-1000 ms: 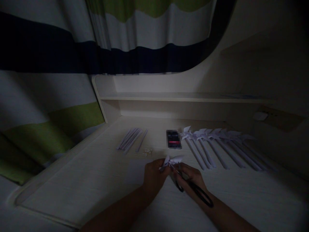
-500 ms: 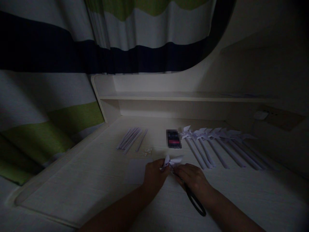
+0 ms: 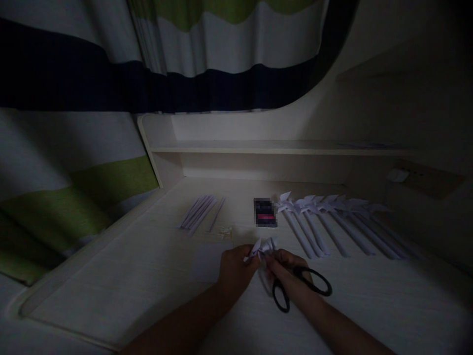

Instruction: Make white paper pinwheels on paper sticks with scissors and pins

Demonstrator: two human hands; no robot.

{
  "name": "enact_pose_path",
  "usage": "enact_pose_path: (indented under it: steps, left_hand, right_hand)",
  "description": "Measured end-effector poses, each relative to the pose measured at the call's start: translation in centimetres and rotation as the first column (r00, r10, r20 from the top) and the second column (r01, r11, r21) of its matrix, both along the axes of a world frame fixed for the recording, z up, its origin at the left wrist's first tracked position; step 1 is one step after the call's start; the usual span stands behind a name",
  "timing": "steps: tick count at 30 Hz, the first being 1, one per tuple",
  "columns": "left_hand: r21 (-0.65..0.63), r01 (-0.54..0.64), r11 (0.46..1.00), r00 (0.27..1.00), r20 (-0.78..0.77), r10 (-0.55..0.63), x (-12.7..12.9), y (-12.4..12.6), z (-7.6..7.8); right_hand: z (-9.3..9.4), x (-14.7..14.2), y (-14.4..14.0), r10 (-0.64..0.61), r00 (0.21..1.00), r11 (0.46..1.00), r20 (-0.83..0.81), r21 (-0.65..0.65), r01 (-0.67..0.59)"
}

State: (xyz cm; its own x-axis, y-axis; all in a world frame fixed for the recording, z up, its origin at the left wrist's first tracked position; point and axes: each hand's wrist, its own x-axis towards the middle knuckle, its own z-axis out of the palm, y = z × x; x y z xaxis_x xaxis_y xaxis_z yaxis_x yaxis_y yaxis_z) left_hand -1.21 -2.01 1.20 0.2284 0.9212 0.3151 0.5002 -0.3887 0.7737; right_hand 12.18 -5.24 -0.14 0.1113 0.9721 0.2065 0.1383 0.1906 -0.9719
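Over the front middle of the desk, a small white paper pinwheel (image 3: 269, 243) is pinched in my left hand (image 3: 236, 266), fingers closed on its left side. My right hand (image 3: 288, 265) is closed too, its fingertips touching the right side and centre of the pinwheel. A pair of scissors (image 3: 320, 277) sits in that same hand, its two black handle loops spread apart around the wrist side. The blades are mostly hidden by the fingers. Under my left hand lies a pale square of paper (image 3: 209, 261).
Several finished pinwheels on paper sticks (image 3: 338, 227) lie in a row at the right. Rolled paper sticks (image 3: 197, 212) lie at the back left, near a few small pale bits (image 3: 225, 230). A blurred dark rectangular object (image 3: 265, 212) lies mid-desk; behind runs a shelf (image 3: 258, 146).
My right hand has turned, and the scissors' handles have swung up and rightward, now showing two separate loops. The pinwheel's right blades are bent inward more. My left hand has barely moved.
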Motion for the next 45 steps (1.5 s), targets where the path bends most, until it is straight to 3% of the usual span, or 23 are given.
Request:
enact_pose_path:
  steps: [2, 4, 7, 10, 13, 15, 18, 21, 24, 27, 30, 35, 41, 43, 45]
  left_hand:
    - [0.000, 0.005, 1.000, 1.000, 0.014, -0.005, 0.0, 0.0, 0.0]
    - [-0.001, 0.003, 1.000, 1.000, 0.008, -0.003, 0.0, -0.1, 0.1]
    - [0.002, -0.008, 1.000, 1.000, -0.015, 0.008, 0.0, -0.2, 0.2]
    - [0.009, 0.014, 1.000, 1.000, 0.002, -0.014, 0.0, -0.3, 0.5]
    - [0.012, 0.030, 0.999, 0.999, 0.022, -0.030, 0.0, -0.3, 0.6]
    - [0.001, 0.024, 1.000, 1.000, 0.015, -0.024, 0.1, -0.2, 0.5]
    - [-0.025, 0.014, 1.000, 1.000, 0.019, -0.014, 0.1, 0.0, 0.2]
    - [-0.053, 0.014, 0.999, 0.999, 0.050, -0.012, 0.1, 0.2, 0.0]
    - [-0.071, 0.027, 0.997, 0.997, 0.074, -0.022, 0.0, 0.5, -0.3]
    - [-0.086, 0.022, 0.996, 0.998, 0.060, -0.017, 0.0, 0.9, -0.7]
    - [-0.107, 0.005, 0.994, 0.999, 0.040, -0.001, 0.1, 1.4, -1.0]
    - [-0.136, -0.001, 0.991, 0.998, 0.061, 0.009, 0.3, 1.8, -1.3]
    - [-0.123, -0.071, 0.990, 0.992, 0.100, 0.083, -0.5, 3.3, -1.8]
    - [-0.180, -0.144, 0.973, 0.971, 0.164, 0.174, -1.4, 4.6, -1.7]
    - [-0.243, -0.218, 0.945, 0.922, 0.267, 0.282, -2.7, 6.0, -1.3]
  right_hand:
    - [0.0, -0.4, -0.1, -0.014, 0.992, 0.998, -0.127, -0.058, 0.007]
    - [0.2, -0.5, -0.3, -0.027, 0.991, 0.998, -0.128, -0.060, 0.019]
    - [0.4, -0.1, -0.2, -0.016, 0.995, 0.998, 0.102, 0.065, 0.009]
    - [0.5, 0.8, 0.1, -0.038, 0.918, 0.944, 0.395, 0.315, -0.097]
    - [0.8, 1.3, 0.4, -0.091, 0.854, 0.876, 0.512, 0.448, -0.175]
    - [0.9, 1.3, 0.4, -0.106, 0.845, 0.866, 0.524, 0.466, -0.180]
    - [0.9, 1.1, 0.3, -0.087, 0.880, 0.915, 0.468, 0.386, -0.114]
    - [0.6, 0.8, 0.2, -0.013, 0.959, 0.991, 0.285, 0.129, -0.024]
    - [0.4, 0.5, 0.2, 0.022, 0.999, 0.997, 0.048, -0.080, -0.018]
    - [0.3, 0.3, 0.3, 0.012, 1.000, 0.992, -0.010, -0.128, -0.013]
    - [0.3, 0.4, 0.2, 0.007, 0.982, 1.000, 0.190, -0.014, -0.005]
    - [0.2, 0.8, 0.2, -0.099, 0.828, 0.945, 0.551, 0.314, -0.096]
    - [0.2, 0.7, 0.0, -0.194, 0.755, 0.863, 0.626, 0.476, -0.172]
    - [0.5, 0.4, -0.1, -0.234, 0.750, 0.842, 0.618, 0.514, -0.161]
    - [0.9, 0.3, -0.1, -0.246, 0.757, 0.863, 0.605, 0.493, -0.113]
